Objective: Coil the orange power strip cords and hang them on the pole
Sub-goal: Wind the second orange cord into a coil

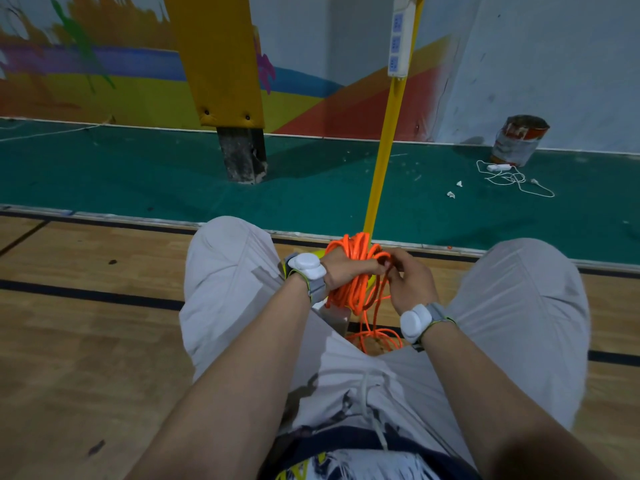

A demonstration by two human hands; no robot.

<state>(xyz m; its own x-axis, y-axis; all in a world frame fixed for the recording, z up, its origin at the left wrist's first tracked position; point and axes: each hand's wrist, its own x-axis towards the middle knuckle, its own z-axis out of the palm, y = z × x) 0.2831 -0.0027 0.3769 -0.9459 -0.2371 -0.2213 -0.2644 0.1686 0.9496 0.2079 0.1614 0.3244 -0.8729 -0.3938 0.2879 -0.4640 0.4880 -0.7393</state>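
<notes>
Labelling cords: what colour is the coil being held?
The coil is bright orange; head view.

Dim, even indoor light, soft shadows, wide-angle bending and blur at edges

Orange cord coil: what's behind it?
The yellow pole rises behind the orange cord coil; green floor beyond. The pole's foot is mostly hidden by the coil, left hand and right hand.

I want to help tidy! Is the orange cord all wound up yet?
Not fully: the left hand holds bundled orange cord loops, but slack lies on the floor.
</notes>
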